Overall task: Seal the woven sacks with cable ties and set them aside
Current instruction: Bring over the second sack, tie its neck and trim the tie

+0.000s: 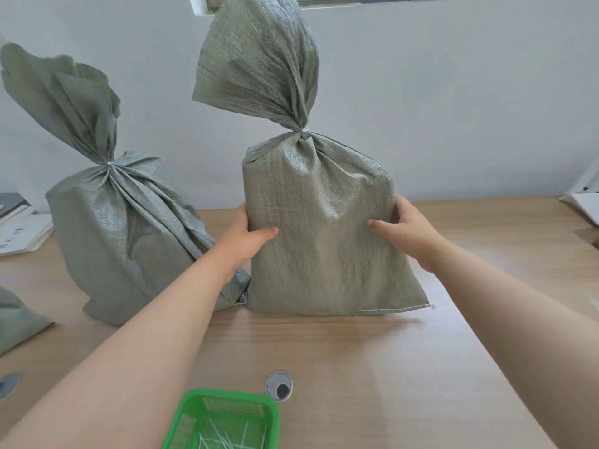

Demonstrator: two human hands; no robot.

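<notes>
Gripping the woven sack (324, 222) by its two sides, I have my left hand (249, 233) wrapped round its left edge and my right hand (405, 228) round its right edge. Each thumb lies flat across the front cloth, while the other fingers go behind the sack and are hidden. The sack stands upright on the wooden table (372, 351), straight beyond the green basket (194, 413); its neck is gathered tight and the loose top fans upward, but I cannot make out a tie there. Beyond the basket and to its left stands a second sack (123, 228), touching the first at the bottom corner, with a pale cable tie (109, 163) round its neck. Far to the basket's left, part of a third sack (16, 319) shows. Loose ties (227, 439) lie inside the basket, and a round cable port (278, 385) sits just beyond its right corner.
</notes>
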